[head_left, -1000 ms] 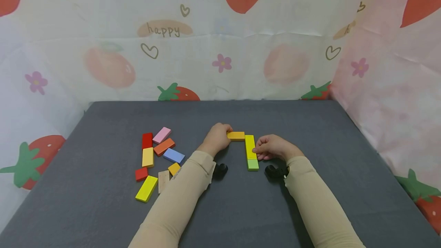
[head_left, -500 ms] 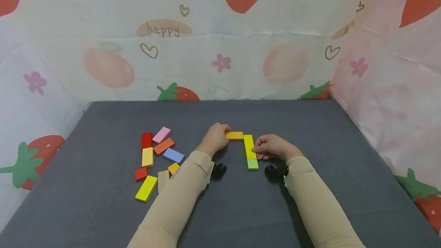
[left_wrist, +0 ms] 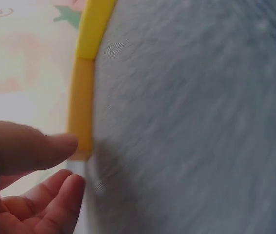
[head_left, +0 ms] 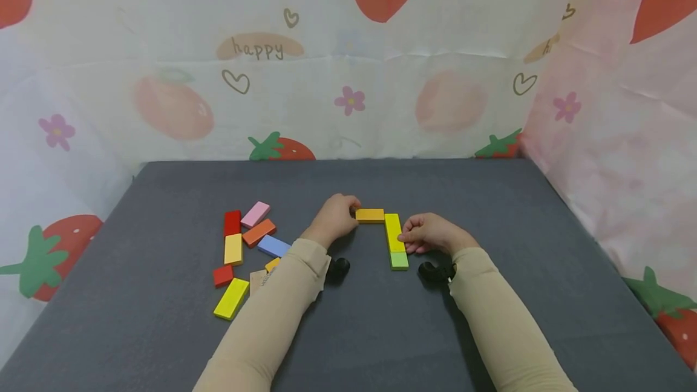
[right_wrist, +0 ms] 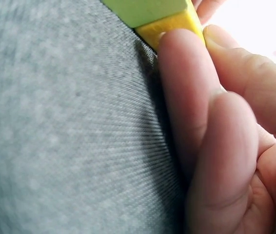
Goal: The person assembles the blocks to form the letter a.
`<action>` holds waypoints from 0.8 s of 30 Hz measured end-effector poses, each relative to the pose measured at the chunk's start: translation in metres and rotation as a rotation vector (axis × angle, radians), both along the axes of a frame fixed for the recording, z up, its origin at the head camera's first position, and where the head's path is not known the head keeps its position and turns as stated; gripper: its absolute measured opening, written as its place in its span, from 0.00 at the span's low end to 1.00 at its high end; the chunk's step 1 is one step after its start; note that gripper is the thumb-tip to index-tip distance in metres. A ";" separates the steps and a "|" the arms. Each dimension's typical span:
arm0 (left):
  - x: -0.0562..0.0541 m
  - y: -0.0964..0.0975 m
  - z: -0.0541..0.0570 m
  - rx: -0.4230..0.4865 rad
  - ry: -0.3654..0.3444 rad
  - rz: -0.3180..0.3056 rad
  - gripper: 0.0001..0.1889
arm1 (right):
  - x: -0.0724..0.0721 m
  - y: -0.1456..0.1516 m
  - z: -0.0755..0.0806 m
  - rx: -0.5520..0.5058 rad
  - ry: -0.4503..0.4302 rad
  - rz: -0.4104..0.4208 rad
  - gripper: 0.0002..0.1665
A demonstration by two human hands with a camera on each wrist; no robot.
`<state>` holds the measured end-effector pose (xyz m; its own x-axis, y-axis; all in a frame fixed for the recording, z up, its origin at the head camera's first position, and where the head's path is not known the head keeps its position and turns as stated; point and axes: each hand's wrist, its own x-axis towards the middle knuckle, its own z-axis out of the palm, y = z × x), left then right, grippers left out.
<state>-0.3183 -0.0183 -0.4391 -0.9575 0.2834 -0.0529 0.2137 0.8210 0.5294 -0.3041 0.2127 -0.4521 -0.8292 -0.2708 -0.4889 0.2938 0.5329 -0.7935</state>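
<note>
An orange block [head_left: 369, 216] lies crosswise, its right end meeting the top of an upright-running yellow block [head_left: 392, 231]. A light green block [head_left: 399, 261] continues below the yellow one. My left hand [head_left: 333, 219] is at the orange block's left end; in the left wrist view its thumb [left_wrist: 40, 148] overlaps that end and the other fingers are spread away below. My right hand [head_left: 434, 232] touches the yellow block's right side with thumb and fingertips, its fingers loosely bent. In the right wrist view the fingers [right_wrist: 187, 73] lie against the yellow block [right_wrist: 187, 22].
To the left lie several loose blocks, among them red [head_left: 232, 222], pink [head_left: 255, 214], dark orange [head_left: 259, 232], blue [head_left: 273, 245], pale yellow [head_left: 233, 249] and bright yellow [head_left: 232, 299]. My left sleeve [head_left: 272, 325] partly covers a plain wooden block [head_left: 257, 282]. A fruit-print curtain [head_left: 348, 77] backs the grey table [head_left: 490, 198].
My left hand has drawn slightly left, its fingers easing off the orange block's end. The right hand stays at the yellow block, and the blocks keep nearly the same places.
</note>
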 end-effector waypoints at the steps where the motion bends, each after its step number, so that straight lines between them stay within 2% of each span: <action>1: 0.000 -0.003 0.002 0.013 -0.007 -0.005 0.19 | 0.000 0.000 0.000 -0.005 -0.004 -0.003 0.15; 9: 0.010 -0.039 0.027 0.127 -0.033 -0.077 0.20 | 0.001 -0.001 0.000 -0.007 -0.009 -0.017 0.15; 13: 0.017 -0.064 0.037 0.149 -0.049 -0.075 0.20 | 0.001 -0.001 -0.002 0.004 -0.001 -0.021 0.15; 16: 0.021 -0.085 0.038 0.164 -0.060 -0.060 0.19 | 0.000 -0.001 -0.002 0.008 0.001 -0.020 0.16; 18: 0.023 -0.098 0.037 0.181 -0.076 -0.054 0.19 | 0.000 -0.001 -0.001 0.009 0.001 -0.020 0.16; 24: 0.031 -0.131 0.029 0.156 -0.095 -0.037 0.18 | 0.002 -0.001 0.001 0.017 0.008 -0.018 0.16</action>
